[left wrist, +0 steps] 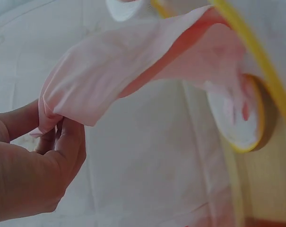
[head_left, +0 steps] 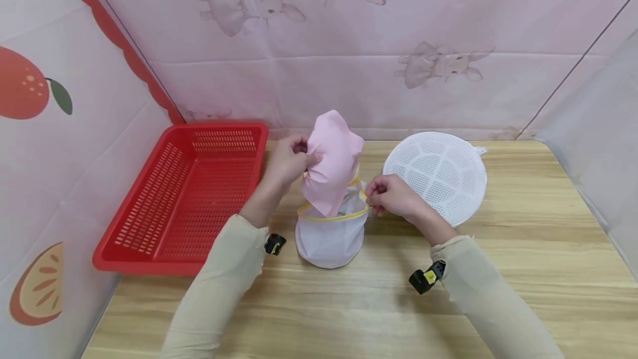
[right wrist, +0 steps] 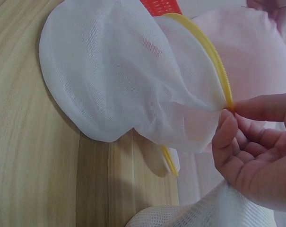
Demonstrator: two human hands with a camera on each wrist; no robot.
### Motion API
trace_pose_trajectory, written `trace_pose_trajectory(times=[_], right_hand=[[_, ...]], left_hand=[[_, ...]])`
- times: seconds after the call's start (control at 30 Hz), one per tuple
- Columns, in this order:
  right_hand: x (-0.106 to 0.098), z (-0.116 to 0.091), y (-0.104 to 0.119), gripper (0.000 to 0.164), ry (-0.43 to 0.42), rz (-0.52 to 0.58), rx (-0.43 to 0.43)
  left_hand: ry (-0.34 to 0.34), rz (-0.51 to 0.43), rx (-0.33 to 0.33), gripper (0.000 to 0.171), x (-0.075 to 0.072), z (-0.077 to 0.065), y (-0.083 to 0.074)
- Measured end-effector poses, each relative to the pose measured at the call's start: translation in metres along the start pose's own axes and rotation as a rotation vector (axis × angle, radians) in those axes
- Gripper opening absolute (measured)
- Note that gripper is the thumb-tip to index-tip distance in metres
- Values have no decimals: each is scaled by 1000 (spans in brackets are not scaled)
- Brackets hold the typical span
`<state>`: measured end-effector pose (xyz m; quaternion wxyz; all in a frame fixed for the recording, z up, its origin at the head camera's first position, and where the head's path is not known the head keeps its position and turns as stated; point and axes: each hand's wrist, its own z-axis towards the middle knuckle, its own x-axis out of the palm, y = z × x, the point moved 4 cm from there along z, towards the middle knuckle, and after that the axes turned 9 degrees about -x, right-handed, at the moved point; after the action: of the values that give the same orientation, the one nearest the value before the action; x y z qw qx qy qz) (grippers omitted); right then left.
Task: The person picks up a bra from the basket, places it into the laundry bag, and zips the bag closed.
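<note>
In the middle of the head view, a pink cloth (head_left: 333, 151) rises over a white mesh bag (head_left: 330, 244) that stands on the tabletop (head_left: 324, 314). The left hand (head_left: 288, 164), just left of centre, pinches the cloth near its left edge, fingers closed against the thumb. The right hand (head_left: 392, 198), right of centre, has fingers curled and thumb meeting forefinger on the bag's yellow zip edge (right wrist: 220, 64). The cloth's lower tip reaches the bag's mouth; how much lies inside cannot be told.

A red basket (head_left: 144, 266) sits at the left of the frame and a round white mesh piece (head_left: 433, 173) at the right.

The step in hand looks to be passing the cloth through that opening, most likely inward, though these views do not settle the direction. If inward, the next move calls for the right hand to keep the edge spread while the left lowers and tucks the cloth clear of the zip teeth.
</note>
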<state>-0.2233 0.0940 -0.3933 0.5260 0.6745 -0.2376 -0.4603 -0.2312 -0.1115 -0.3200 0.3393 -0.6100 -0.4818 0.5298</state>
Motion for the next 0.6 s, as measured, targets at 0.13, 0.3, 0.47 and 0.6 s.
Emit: trace_pose_trajectory(times=[0.13,0.3,0.47,0.6], right_hand=[[0,0,0,5,-1,1,1],[0,1,0,3,-22,0,11],[0,1,0,3,-54,11,22],[0,1,-2,4,-82,17,34]], left_hand=[[48,-9,-70,20,12,2,17],[94,10,-89,16,21,1,29],[101,51,-49,16,24,0,34],[121,94,-73,16,24,-1,39]])
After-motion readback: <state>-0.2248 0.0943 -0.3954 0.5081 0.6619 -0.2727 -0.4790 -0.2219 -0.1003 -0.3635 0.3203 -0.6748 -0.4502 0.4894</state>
